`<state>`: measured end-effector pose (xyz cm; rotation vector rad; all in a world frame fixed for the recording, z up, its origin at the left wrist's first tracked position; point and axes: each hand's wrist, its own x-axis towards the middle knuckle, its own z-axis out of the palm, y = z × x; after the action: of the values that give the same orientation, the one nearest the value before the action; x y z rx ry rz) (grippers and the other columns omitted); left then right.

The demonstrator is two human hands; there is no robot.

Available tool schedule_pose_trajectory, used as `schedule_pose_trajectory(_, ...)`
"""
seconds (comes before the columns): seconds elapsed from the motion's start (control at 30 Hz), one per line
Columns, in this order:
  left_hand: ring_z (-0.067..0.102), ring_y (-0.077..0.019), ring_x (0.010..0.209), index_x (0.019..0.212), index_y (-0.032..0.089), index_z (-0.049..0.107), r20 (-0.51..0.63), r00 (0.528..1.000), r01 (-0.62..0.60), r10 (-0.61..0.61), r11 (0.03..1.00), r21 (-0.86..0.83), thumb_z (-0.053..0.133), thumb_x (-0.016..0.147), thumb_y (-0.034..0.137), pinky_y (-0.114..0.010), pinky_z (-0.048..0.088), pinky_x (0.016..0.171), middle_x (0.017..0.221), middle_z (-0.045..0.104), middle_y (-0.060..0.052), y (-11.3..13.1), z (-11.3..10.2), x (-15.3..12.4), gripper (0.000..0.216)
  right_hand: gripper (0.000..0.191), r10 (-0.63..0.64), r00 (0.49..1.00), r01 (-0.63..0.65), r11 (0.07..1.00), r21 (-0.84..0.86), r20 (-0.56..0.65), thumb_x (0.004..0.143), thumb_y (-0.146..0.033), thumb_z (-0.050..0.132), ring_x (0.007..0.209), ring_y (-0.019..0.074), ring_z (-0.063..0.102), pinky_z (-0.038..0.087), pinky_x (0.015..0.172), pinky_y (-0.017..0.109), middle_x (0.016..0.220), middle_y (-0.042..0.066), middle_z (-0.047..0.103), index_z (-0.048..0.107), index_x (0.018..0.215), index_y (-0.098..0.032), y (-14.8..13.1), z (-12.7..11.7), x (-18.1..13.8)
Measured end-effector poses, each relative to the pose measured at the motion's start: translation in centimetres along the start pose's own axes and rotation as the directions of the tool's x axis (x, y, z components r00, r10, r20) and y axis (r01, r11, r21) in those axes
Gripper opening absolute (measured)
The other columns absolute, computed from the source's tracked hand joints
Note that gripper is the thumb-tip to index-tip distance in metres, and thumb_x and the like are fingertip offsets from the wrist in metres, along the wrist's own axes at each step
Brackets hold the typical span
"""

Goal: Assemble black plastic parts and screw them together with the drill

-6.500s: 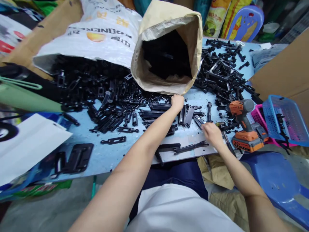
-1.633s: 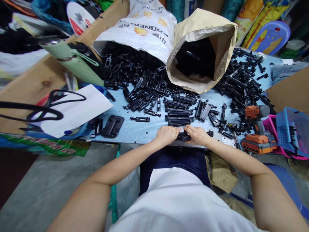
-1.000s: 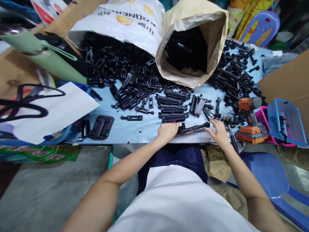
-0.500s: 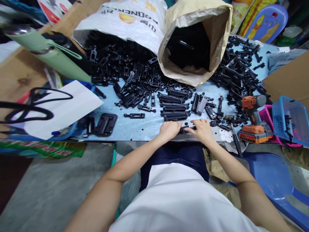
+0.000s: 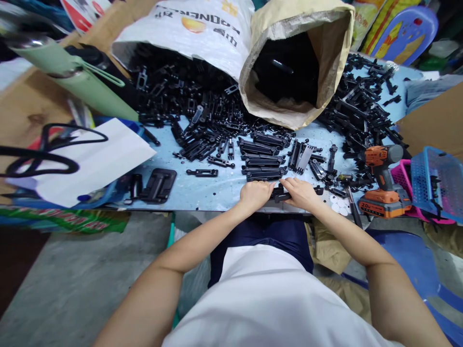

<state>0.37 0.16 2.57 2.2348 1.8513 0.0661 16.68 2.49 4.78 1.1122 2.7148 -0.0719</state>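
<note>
At the table's front edge, my left hand (image 5: 255, 194) is closed round one end of a black plastic bracket piece (image 5: 281, 193). My right hand (image 5: 301, 193) grips the same piece from the other side, its fingers curled over the top. Much of the piece is hidden by the fingers, so its exact shape does not show. Just beyond my hands lies a stack of long black plastic arms (image 5: 264, 161) in rows. More short black parts (image 5: 301, 156) lie to the right of that stack.
An orange cordless drill (image 5: 384, 180) stands at the right beside a blue basket (image 5: 437, 180). Behind are an open paper sack (image 5: 296, 113) and a white woven sack (image 5: 188, 29) with heaps of black parts. White discs (image 5: 339, 204) lie near my right hand. A green bottle (image 5: 94, 94) leans at left.
My right hand has turned over the black piece, its fingers now closer to my left hand. The whole view has shifted slightly; the parts on the table lie as before.
</note>
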Motion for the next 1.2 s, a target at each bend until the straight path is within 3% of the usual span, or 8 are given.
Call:
schedule_pose_trajectory(0.13, 0.067, -0.0258, 0.072, 0.081, 0.007, 0.069, -0.002, 1.000, 0.011, -0.011, 1.000, -0.007, 0.026, 0.094, 0.037, -0.028, 0.042, 0.054, 0.075, 0.069, -0.017, 0.0, -0.1, 0.1, 0.053, 0.058, -0.069, 0.996, 0.069, 0.998, 0.012, -0.050, 0.074, -0.043, 0.065, 0.098, 0.0270, 0.054, 0.042, 0.081, 0.036, 0.107, 0.016, 0.060, 0.050, 0.119, -0.009, -0.2, 0.0, 0.9)
schedule_pose_trajectory(0.27, 0.065, -0.0254, 0.071, 0.077, 0.008, 0.067, -0.153, 0.988, 0.024, -0.029, 0.999, -0.031, 0.023, 0.094, 0.038, -0.029, 0.039, 0.054, 0.071, 0.067, -0.017, -0.7, 0.8, 0.2, 0.056, 0.060, 0.026, 0.952, 0.012, 0.993, 0.122, -0.304, 0.083, -0.050, 0.050, 0.109, 0.0266, 0.049, 0.038, 0.093, 0.041, 0.120, 0.015, 0.055, 0.042, 0.128, -0.012, 2.1, 1.4, -1.3)
schedule_pose_trajectory(0.37, 0.062, -0.0252, 0.071, 0.073, 0.010, 0.065, -0.257, 0.966, -0.009, -0.003, 0.999, -0.045, 0.022, 0.094, 0.039, -0.030, 0.038, 0.055, 0.069, 0.064, -0.017, -1.2, 2.1, 0.7, 0.055, 0.043, 0.428, 0.785, -0.386, 0.903, 0.188, -0.447, 0.090, -0.037, 0.034, 0.104, 0.0272, 0.051, 0.040, 0.087, 0.042, 0.114, 0.017, 0.056, 0.045, 0.124, -0.013, 4.7, 3.7, -5.7)
schedule_pose_trajectory(0.47, 0.060, -0.0246, 0.070, 0.074, 0.010, 0.064, -0.276, 0.961, -0.007, -0.004, 0.999, -0.041, 0.024, 0.093, 0.038, -0.031, 0.039, 0.056, 0.068, 0.063, -0.016, -1.4, 3.3, 1.1, 0.053, 0.041, 0.720, 0.564, -0.740, 0.658, 0.138, -0.404, 0.088, -0.026, 0.029, 0.086, 0.0322, 0.054, 0.043, 0.069, 0.044, 0.092, 0.023, 0.060, 0.054, 0.113, -0.006, 6.4, 6.2, -10.5)
schedule_pose_trajectory(0.6, 0.060, -0.0230, 0.076, 0.081, 0.011, 0.066, -0.256, 0.962, -0.105, 0.096, 0.994, -0.020, 0.027, 0.093, 0.030, -0.032, 0.043, 0.063, 0.076, 0.065, -0.016, -1.5, 4.2, 0.5, 0.045, 0.044, 0.814, 0.448, -0.848, 0.518, 0.111, -0.370, 0.087, -0.018, 0.020, 0.064, 0.0274, 0.052, 0.036, 0.054, 0.037, 0.067, 0.017, 0.056, 0.061, 0.099, -0.008, 7.0, 8.1, -13.9)
schedule_pose_trajectory(0.83, 0.053, -0.0266, 0.109, 0.119, 0.015, 0.056, -0.289, 0.925, -0.266, 0.248, 0.964, -0.022, 0.032, 0.086, 0.013, -0.049, 0.035, 0.095, 0.118, 0.059, -0.017, -2.3, 5.1, -2.2, 0.041, 0.039, 0.789, 0.532, -0.674, 0.615, 0.410, -0.308, 0.090, -0.042, 0.029, 0.058, 0.0188, 0.052, 0.035, 0.054, 0.029, 0.068, 0.010, 0.059, 0.057, 0.087, -0.016, 6.3, 4.3, -11.5)
schedule_pose_trajectory(1.0, 0.053, -0.0274, 0.110, 0.120, 0.015, 0.056, -0.272, 0.942, -0.212, 0.196, 0.977, -0.030, 0.031, 0.085, 0.009, -0.053, 0.031, 0.096, 0.120, 0.058, -0.018, -2.1, 5.6, -2.2, 0.043, 0.040, 0.687, 0.707, -0.496, 0.651, 0.574, -0.168, 0.093, -0.046, 0.023, 0.049, 0.0153, 0.051, 0.036, 0.052, 0.025, 0.055, 0.000, 0.053, 0.053, 0.090, -0.020, 0.7, -1.2, -8.7)
schedule_pose_trajectory(1.2, 0.053, -0.0275, 0.109, 0.121, 0.015, 0.055, -0.299, 0.931, -0.218, 0.208, 0.976, 0.000, 0.031, 0.086, 0.009, -0.053, 0.031, 0.096, 0.120, 0.059, -0.017, -2.0, 5.8, -2.4, 0.043, 0.028, 0.498, 0.860, -0.508, 0.809, 0.294, 0.115, 0.093, -0.035, 0.031, 0.045, 0.0169, 0.050, 0.025, 0.048, 0.024, 0.053, 0.001, 0.055, 0.052, 0.080, -0.021, -3.4, -0.6, -7.7)
